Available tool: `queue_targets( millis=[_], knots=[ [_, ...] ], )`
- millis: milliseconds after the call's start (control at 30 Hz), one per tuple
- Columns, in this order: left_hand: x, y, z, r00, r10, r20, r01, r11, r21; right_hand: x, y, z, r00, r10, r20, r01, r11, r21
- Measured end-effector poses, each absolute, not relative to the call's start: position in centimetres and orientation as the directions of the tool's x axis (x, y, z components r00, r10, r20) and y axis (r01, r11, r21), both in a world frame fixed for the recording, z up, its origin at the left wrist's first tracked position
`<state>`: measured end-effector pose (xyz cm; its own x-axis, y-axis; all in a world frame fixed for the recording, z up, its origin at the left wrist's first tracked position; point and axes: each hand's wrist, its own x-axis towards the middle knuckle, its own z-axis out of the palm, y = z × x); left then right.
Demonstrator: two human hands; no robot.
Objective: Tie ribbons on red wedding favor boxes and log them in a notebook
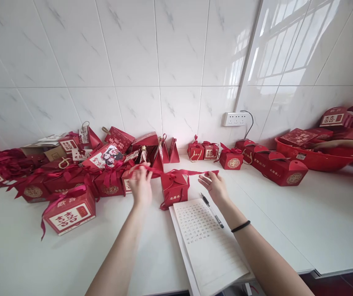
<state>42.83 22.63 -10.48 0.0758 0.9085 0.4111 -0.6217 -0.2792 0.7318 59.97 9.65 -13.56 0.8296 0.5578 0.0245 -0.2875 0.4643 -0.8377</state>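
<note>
My left hand [141, 186] and right hand [215, 186] pinch a red ribbon [191, 172] stretched over a red gift box [174, 190].

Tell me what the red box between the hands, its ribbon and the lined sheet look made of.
Box: likely matte card, with crisp folded edges. Ribbon: probably satin fabric, thin, limp, slightly glossy. Sheet: paper, white, flat, printed with lines.

White tabletop [287, 222], set against tiled wall. Left rear: heap of red gift boxes [71, 172], ribboned; one labelled box [70, 213] forward of heap. Centre: small red box [174, 189], just beside written sheet [208, 242] overhanging near edge; pen [211, 210] along its right edge. Right rear: long red boxes [279, 168], red basin [314, 158].
</note>
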Motion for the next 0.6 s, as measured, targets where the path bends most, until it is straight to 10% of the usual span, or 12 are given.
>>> queue_targets(
  millis=[100, 333, 600],
  knots=[
    [39.4, 24.3, -7.6, 0.061, 0.978, 0.197, -0.793, -0.073, 0.605, 60.9, 9.1, -12.4, 0.832, 0.551, 0.057, -0.27, 0.492, -0.827],
    [30.9, 23.3, -2.7, 0.18, 0.917, 0.357, -0.715, -0.128, 0.688, 57.5, 9.3, -7.1, 0.699, 0.664, 0.266, -0.108, 0.465, -0.879],
    [24.5, 20.8, -3.2, 0.195, 0.954, 0.228, -0.617, -0.062, 0.785, 51.8, 7.8, -3.1, 0.431, 0.83, 0.353, 0.171, 0.31, -0.935]
  ],
)
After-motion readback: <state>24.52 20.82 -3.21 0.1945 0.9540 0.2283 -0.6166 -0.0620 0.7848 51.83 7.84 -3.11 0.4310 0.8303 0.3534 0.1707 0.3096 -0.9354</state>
